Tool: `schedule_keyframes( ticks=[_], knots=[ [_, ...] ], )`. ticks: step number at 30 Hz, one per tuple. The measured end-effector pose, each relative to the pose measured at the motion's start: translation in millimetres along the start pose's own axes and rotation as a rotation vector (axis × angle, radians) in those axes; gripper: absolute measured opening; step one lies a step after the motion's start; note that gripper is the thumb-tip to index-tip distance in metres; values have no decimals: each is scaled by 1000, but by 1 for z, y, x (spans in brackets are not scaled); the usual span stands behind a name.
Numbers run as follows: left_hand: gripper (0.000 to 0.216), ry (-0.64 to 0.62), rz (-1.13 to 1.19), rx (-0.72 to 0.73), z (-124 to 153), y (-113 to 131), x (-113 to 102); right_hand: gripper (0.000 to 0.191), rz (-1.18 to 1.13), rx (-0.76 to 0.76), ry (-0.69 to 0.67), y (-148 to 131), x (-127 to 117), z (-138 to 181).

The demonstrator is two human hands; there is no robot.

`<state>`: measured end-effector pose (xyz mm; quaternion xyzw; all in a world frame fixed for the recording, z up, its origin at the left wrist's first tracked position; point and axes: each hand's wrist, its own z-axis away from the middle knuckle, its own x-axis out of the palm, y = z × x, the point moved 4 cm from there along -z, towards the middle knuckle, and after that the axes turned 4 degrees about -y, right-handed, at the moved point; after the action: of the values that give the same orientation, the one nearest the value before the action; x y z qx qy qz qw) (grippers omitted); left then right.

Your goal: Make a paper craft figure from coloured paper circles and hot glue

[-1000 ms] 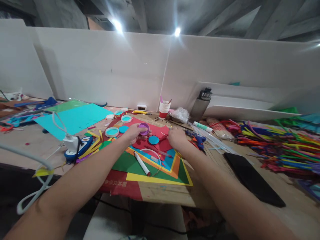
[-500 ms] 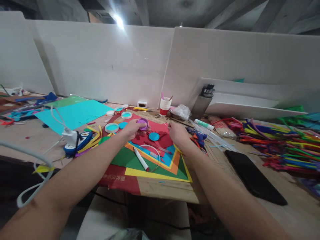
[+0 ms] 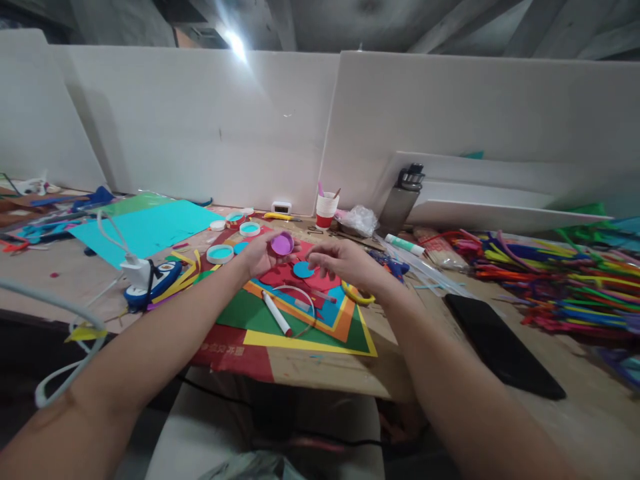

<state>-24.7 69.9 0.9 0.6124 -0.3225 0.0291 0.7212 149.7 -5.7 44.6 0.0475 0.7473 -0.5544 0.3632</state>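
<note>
My left hand [image 3: 261, 256] holds a small round purple lid [image 3: 283, 244], its hollow side tilted toward me. Just right of it, my right hand [image 3: 336, 259] hovers with loosely bent fingers apart and nothing visible in them. A blue paper circle [image 3: 303, 269] lies near its fingertips on red paper [image 3: 280, 275]. Beneath are stacked orange, blue, green and yellow sheets, with a white marker [image 3: 277, 313] with a red end and a thin clear curved strip [image 3: 314, 307] on them. Yellow-handled scissors [image 3: 358, 295] lie below my right wrist.
Round white lids with blue insides [image 3: 220, 254] stand left of the papers. Behind are a paper cup [image 3: 327, 211] with pens and a grey bottle [image 3: 400, 203]. A glue stick [image 3: 405, 245], a black phone [image 3: 503, 347] and colourful pipe cleaners [image 3: 565, 287] lie to the right.
My right hand has shifted left, from the right edge of the red paper toward the blue circle, uncovering the scissors. In my left hand, the purple lid has turned more toward the camera.
</note>
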Motion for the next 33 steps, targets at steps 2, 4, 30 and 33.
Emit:
schedule_keyframes(
  ticks=[2,4,30,33],
  knots=[
    [30,-13,26,-23,0,1,1,22,291,46,192,19,-2,-10],
    [34,-22,28,-23,0,3,2,22,459,64,242,33,3,-17],
    [21,-66,24,73,-2,8,4,43,433,69,346,41,18,-28],
    [22,-61,28,78,-1,5,4,41,161,56,415,41,11,-26]
  ],
)
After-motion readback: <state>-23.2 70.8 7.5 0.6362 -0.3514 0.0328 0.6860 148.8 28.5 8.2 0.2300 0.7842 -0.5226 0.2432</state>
